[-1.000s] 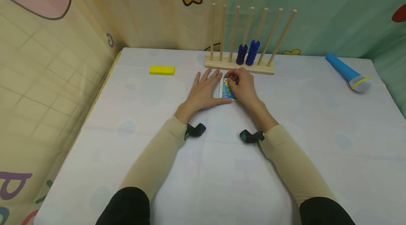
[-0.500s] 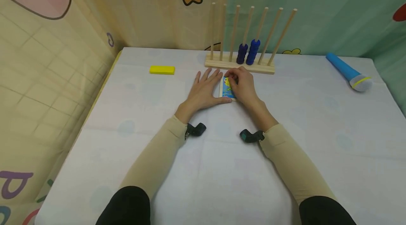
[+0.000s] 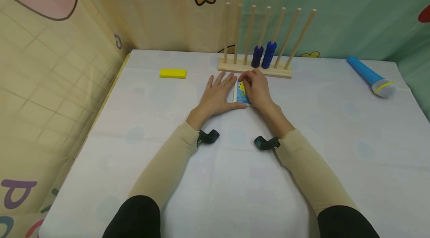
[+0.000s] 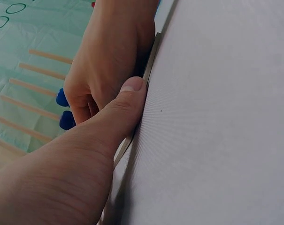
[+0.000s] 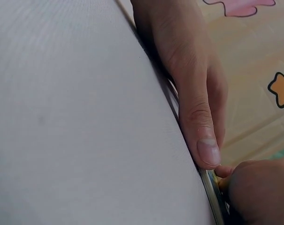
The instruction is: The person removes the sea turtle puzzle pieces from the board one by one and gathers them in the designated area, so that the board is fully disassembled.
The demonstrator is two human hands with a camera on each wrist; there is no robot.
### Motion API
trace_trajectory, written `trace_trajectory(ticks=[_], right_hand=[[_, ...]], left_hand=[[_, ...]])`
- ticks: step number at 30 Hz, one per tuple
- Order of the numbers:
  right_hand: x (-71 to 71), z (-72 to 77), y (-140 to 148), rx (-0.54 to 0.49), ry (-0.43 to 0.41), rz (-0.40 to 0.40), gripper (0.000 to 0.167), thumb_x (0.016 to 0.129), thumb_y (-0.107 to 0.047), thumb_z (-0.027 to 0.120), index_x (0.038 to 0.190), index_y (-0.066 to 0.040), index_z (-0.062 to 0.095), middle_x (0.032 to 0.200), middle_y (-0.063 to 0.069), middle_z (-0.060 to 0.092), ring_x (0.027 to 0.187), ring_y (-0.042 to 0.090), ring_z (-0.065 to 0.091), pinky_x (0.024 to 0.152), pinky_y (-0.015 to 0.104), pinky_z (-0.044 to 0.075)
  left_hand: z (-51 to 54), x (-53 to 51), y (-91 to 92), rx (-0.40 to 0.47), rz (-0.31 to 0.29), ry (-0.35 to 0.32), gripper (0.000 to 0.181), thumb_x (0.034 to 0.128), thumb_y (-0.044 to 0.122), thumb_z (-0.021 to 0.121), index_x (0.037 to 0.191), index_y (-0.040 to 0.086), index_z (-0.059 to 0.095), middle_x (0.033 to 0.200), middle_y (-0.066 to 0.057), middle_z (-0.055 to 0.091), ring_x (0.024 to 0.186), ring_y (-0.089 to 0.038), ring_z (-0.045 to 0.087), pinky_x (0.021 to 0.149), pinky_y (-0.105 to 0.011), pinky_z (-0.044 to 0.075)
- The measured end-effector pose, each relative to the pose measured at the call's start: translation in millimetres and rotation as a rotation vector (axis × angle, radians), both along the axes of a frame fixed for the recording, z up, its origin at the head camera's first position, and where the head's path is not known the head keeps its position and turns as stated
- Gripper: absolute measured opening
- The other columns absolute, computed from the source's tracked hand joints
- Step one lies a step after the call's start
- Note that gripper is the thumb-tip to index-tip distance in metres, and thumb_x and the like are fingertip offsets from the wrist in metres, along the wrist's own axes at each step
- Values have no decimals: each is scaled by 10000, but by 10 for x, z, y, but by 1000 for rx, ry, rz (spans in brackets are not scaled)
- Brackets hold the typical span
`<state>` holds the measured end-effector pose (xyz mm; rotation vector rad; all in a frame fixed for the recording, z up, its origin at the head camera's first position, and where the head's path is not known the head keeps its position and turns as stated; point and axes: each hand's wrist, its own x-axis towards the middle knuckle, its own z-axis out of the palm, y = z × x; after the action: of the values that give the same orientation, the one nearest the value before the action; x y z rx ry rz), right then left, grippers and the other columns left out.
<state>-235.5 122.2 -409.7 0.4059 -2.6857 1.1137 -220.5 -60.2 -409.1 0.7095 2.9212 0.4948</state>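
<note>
A small thin picture board (image 3: 240, 96) with a pale wooden border lies on the white table; its picture is blue with a yellow figure. Spread beside its left edge is my left hand (image 3: 215, 98), palm down, with the thumb (image 4: 132, 86) against the board's near edge. My right hand (image 3: 259, 90) covers the board's right part. Its fingers are bent, and thumb and forefinger come together over the picture. Whether they pinch anything is hidden. Just behind the hands stands a wooden peg rack (image 3: 235, 66) with dark blue beads (image 3: 269, 55) on two pegs.
A yellow block (image 3: 173, 73) lies at the back left of the table (image 3: 235, 185). At the back right is a blue toy microphone (image 3: 366, 72). Printed curtains hang behind the table and along its left side.
The whole view has shifted very slightly. Both hands and the picture board keep the same places relative to each other.
</note>
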Motion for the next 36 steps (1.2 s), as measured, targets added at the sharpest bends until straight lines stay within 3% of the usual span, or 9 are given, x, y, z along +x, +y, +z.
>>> trace_trajectory(ticks=[7,12,18,25,36], right_hand=[[-14,-21,6,-3,46,5,144,1021,30,617,1078,22,749,1060,202,620,997,350,590,898,475,469],[-47,19,7,12,34,-1,148,1031,23,606,1092,28,742,1083,210,619,1022,361,585,918,492,474],[-45,6,-19,56,20,3,161,1057,-4,574,1078,33,730,1100,212,612,1055,362,567,952,491,488],[-33,-27,-29,37,50,12,163,1061,-7,573,1063,31,732,1093,204,620,1049,356,566,946,491,493],[-70,0,-54,119,-21,2,219,1101,-25,475,1091,40,684,1124,216,578,1064,374,522,955,494,474]], left_hand=[[10,-6,2,2,-2,9,1093,873,788,647,1689,176,256,1777,7,155,1661,-266,8,1328,-547,-63],[34,-32,-4,20,-10,28,1092,870,784,655,1685,168,271,1776,0,169,1660,-276,25,1329,-554,-47],[24,-11,-15,24,-9,5,1094,870,775,662,1687,167,262,1777,-3,162,1660,-279,15,1327,-553,-61],[30,11,-18,-2,-4,-3,1090,880,779,645,1691,173,243,1780,6,142,1661,-274,1,1327,-547,-68],[14,5,-17,8,-4,-4,1096,871,781,652,1692,182,241,1778,11,148,1661,-266,4,1328,-535,-78]])
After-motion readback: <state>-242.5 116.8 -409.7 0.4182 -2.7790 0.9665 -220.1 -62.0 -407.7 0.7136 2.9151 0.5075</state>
